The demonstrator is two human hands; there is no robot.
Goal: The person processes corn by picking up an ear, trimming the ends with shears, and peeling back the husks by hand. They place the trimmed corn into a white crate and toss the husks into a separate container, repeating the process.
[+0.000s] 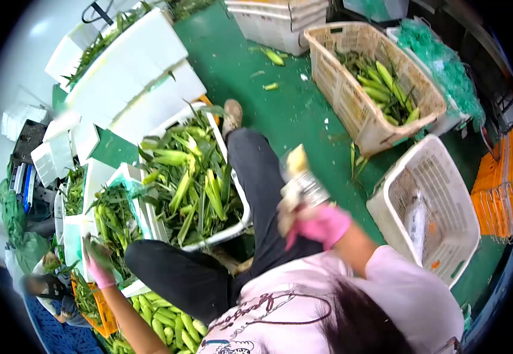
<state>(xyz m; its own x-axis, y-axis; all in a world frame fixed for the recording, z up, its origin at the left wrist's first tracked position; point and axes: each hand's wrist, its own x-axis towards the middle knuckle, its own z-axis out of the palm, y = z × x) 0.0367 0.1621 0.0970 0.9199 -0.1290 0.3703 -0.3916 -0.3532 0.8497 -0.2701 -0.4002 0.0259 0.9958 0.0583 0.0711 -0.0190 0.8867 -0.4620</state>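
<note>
My right hand [318, 224], in a pink glove with a pale palm, is closed around a shiny ribbed item [312, 190] with a blurred yellow end [296, 159]. It is held up over the floor beside my right knee; its exact kind I cannot tell. Out to the left, my left hand [98, 264], gloved the same way, has its fingers stretched out beside a white foam box of green corn [112, 221]. Between my legs and the foam boxes stands a white crate [246, 197] heaped with corn in husks [183, 183] and loose leaves.
Husked green corn [165, 321] lies below my left thigh. At right stand a beige crate [339, 88] with corn and a white crate [386, 206] holding a clear plastic roll [415, 227]. White foam boxes [132, 71] are at upper left. Another person [56, 295] is at lower left.
</note>
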